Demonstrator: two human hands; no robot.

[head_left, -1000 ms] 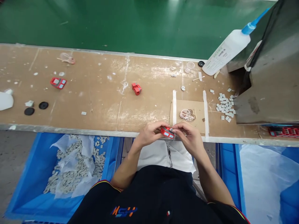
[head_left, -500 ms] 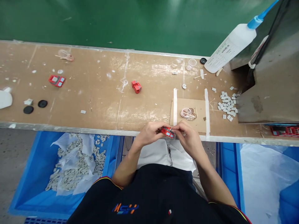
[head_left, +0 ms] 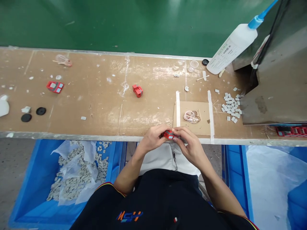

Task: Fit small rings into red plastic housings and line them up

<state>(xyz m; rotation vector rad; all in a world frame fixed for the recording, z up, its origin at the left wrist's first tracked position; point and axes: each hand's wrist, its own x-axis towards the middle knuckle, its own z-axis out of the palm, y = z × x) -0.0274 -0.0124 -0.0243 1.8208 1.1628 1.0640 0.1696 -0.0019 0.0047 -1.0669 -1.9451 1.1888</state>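
Over the bench's front edge, my left hand (head_left: 153,137) grips a small red toy car (head_left: 169,134) with pale blue windows. My right hand (head_left: 188,140) closes on the car's right side, thumb and fingers against it; whether a small part sits between those fingers is hidden. Just beyond my right hand, a round clear dish of glue (head_left: 191,117) and a thin stick lie on a cardboard square (head_left: 203,127) edged with white tape. Another red toy car (head_left: 137,90) rests mid-bench, and one more red car (head_left: 55,86) lies far left.
Small grey-white pieces (head_left: 230,107) are heaped beside a metal box (head_left: 275,95). Behind them leans a white glue bottle (head_left: 231,48) with a blue nozzle. Blue bins (head_left: 26,191) stand below the bench on both sides, the left one holding many small pieces. Black caps (head_left: 41,111) lie at left.
My right hand has moved slightly left and its fingers now press against the red car, covering more of its right end. The car has turned a little in my left hand.
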